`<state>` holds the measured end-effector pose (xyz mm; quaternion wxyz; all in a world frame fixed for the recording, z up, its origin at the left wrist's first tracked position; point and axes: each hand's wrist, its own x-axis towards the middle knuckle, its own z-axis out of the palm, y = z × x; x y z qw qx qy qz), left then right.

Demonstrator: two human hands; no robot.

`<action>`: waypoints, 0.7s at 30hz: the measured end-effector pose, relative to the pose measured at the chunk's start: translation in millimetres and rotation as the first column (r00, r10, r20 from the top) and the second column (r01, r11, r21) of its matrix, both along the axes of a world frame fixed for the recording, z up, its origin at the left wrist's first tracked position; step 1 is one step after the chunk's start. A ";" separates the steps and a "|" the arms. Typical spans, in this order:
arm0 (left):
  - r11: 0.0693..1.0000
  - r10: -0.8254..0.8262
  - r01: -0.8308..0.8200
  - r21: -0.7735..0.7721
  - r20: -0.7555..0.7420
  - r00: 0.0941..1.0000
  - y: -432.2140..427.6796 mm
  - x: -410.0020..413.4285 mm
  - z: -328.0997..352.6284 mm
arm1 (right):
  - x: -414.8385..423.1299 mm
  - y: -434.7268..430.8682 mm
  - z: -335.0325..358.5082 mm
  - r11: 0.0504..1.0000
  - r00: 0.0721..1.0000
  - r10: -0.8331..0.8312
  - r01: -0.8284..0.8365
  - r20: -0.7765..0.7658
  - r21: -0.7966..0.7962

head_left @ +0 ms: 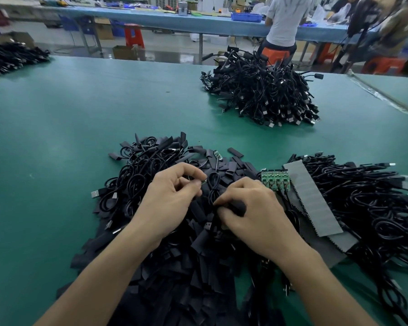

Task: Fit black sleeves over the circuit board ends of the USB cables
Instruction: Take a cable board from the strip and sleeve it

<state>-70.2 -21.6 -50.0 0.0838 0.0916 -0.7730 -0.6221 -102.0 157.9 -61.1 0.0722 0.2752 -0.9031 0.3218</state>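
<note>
My left hand (172, 196) pinches the small green circuit board end (204, 182) of a black USB cable (214, 182) between thumb and fingers. My right hand (250, 208) grips a black sleeve (237, 207) just right of it, fingers curled round it. Both hands work over a heap of loose black sleeves (198, 255) at the table's near edge. A row of green circuit boards (275, 181) lies right of my right hand. Another cable's board (217, 155) lies on the heap beyond my hands.
Grey ridged strips (313, 198) lie beside a pile of black cables (372, 203) at right. A heap of sleeved cables (262, 90) sits on the far green table (104, 102). Another black pile (12, 57) lies far left. A person (285, 22) stands at a blue bench behind.
</note>
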 end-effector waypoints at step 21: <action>0.995 -0.080 0.079 0.062 0.008 0.997 4.4 4.4 7.0 | 0.4 -0.8 9.5 0.923 0.980 0.085 -0.009 0.182 -0.384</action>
